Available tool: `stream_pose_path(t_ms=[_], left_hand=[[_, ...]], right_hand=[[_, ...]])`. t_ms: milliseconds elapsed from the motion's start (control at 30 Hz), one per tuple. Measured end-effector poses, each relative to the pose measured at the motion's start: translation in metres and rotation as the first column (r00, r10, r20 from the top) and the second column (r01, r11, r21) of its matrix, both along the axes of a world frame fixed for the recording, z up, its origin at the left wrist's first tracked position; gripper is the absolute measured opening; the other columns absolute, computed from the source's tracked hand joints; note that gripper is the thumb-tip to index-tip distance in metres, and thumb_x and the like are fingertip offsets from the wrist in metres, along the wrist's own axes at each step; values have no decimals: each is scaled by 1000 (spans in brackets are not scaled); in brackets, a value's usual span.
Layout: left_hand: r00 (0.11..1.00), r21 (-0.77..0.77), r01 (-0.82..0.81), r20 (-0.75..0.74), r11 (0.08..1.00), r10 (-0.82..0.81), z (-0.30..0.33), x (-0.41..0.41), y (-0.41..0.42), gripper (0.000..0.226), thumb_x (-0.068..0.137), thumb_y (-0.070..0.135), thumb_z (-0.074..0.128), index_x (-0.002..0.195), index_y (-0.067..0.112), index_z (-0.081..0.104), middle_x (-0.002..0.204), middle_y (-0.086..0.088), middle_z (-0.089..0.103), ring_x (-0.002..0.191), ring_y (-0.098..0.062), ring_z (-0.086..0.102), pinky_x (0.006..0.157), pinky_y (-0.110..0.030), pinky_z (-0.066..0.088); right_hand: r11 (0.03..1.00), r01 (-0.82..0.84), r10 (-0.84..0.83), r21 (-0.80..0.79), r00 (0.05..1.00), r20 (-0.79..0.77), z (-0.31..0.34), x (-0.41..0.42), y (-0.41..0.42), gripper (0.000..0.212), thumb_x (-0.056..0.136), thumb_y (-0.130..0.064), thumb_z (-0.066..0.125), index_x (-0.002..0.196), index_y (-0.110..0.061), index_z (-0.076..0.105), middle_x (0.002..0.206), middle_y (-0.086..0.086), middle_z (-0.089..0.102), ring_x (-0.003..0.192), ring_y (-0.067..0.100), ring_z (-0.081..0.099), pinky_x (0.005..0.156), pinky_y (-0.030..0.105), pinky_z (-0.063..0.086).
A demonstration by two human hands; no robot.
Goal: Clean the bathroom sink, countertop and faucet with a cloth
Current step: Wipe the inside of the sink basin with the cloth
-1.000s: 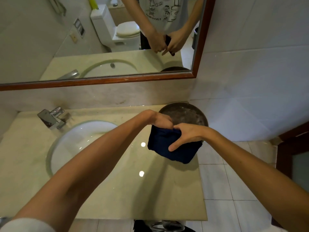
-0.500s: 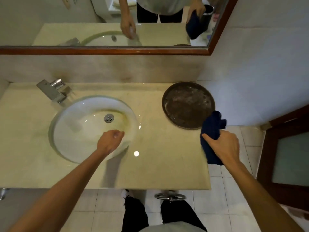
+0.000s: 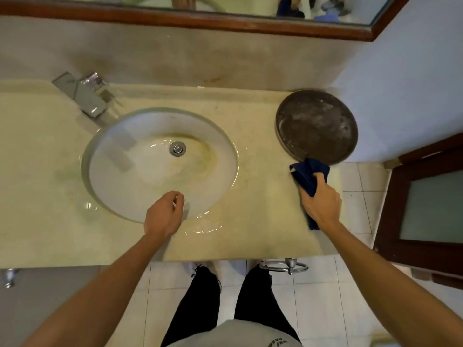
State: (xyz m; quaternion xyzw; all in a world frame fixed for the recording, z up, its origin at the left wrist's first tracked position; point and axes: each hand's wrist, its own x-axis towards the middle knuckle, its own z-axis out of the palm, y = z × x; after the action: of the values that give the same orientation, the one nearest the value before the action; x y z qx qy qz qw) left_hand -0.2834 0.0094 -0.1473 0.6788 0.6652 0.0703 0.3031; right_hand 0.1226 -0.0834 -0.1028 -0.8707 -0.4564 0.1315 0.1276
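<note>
At right of frame, right hand (image 3: 322, 205) grips bunched dark blue cloth (image 3: 309, 175) on beige stone countertop (image 3: 260, 196), beside round dark metal tray (image 3: 317, 126); left hand (image 3: 164, 216) loosely curled, empty, over white oval sink (image 3: 140, 171); wiping apparently starting; next: press cloth flat, sweep toward basin

Both forearms are bare, with no sleeve in view. The left hand (image 3: 164, 216) and right hand (image 3: 322, 204) wear no gloves. Black trousers (image 3: 200, 304) cover the legs below a grey shirt (image 3: 233, 334) hem printed with dark lettering.
</note>
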Motion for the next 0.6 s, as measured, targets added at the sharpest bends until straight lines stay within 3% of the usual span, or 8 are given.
stream_pose_path(t_ms=[167, 367, 500, 600], left_hand=[[996, 40, -57, 66, 998, 54, 1, 2, -2, 29, 104, 44, 37, 93, 30, 61, 86, 12, 65, 77, -15, 61, 73, -35, 48], [984, 54, -110, 145, 992, 101, -3, -4, 1, 34, 107, 36, 36, 93, 19, 63, 85, 4, 65, 77, -19, 59, 73, -40, 50], [962, 47, -175, 219, 983, 161, 0, -7, 3, 38, 106, 34, 36, 90, 17, 65, 80, 4, 66, 74, -14, 60, 72, -40, 53], [956, 15, -190, 232, 982, 181, 0, -8, 5, 42, 105, 38, 36, 86, 17, 67, 79, 5, 69, 74, -13, 63, 72, -39, 55]], right_hand=[[999, 31, -28, 44, 998, -57, -14, -82, 29, 25, 94, -33, 61, 114, -24, 49, 89, 9, 70, 73, 37, 65, 62, 34, 38], [991, -25, 59, 135, 965, -254, -15, -202, 86, 27, 91, -27, 61, 116, -28, 52, 87, 1, 70, 73, 28, 65, 66, 38, 51], [984, 25, 89, 178, 791, -606, -3, -238, 115, 20, 95, -34, 63, 112, -23, 59, 92, -7, 70, 83, 15, 66, 77, 41, 55], [954, 159, 72, 253, 700, -711, 14, -219, 110, 17, 97, -25, 64, 112, -19, 61, 98, -9, 69, 88, 5, 66, 81, 31, 55]])
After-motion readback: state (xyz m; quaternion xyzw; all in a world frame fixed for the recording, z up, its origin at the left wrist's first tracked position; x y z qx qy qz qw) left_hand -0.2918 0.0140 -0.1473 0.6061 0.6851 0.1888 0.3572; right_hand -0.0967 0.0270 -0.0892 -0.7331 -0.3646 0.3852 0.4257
